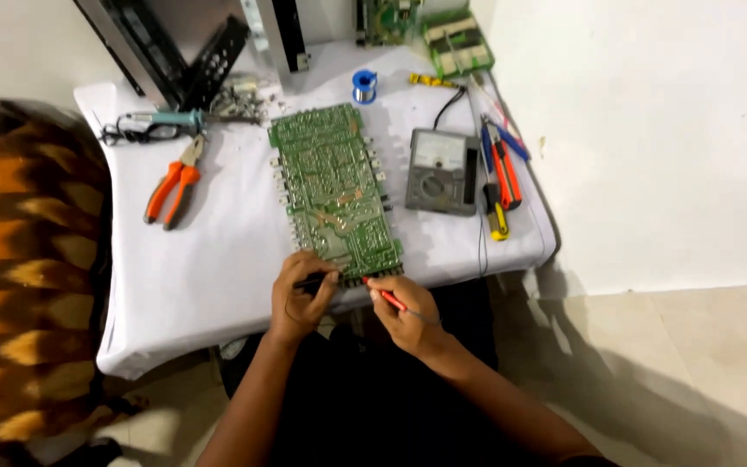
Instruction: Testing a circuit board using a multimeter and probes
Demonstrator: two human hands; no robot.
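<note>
A green circuit board [336, 192] lies flat, solder side up, on the white-covered desk [218, 277], its long side running away from the person. The left hand [298, 297] rests at the board's near edge, its grip closed around a black test probe [313, 280] whose tip touches the board's near edge. The right hand [406, 316], just beside the board's near right corner, pinches a red test probe [384, 294] between thumb and fingers, tip pointing at that same edge. Right of the board sits a grey analogue multimeter [443, 171], and further right of it lie red-handled cutters [506, 173], blue-handled pliers [501, 136] and a small yellow tool [498, 227]. Left of the board lie orange-handled pliers [173, 183], and beyond them a teal-handled soldering iron [164, 122]. Past the board's far end stands a blue spool of solder wire [364, 85].
</note>
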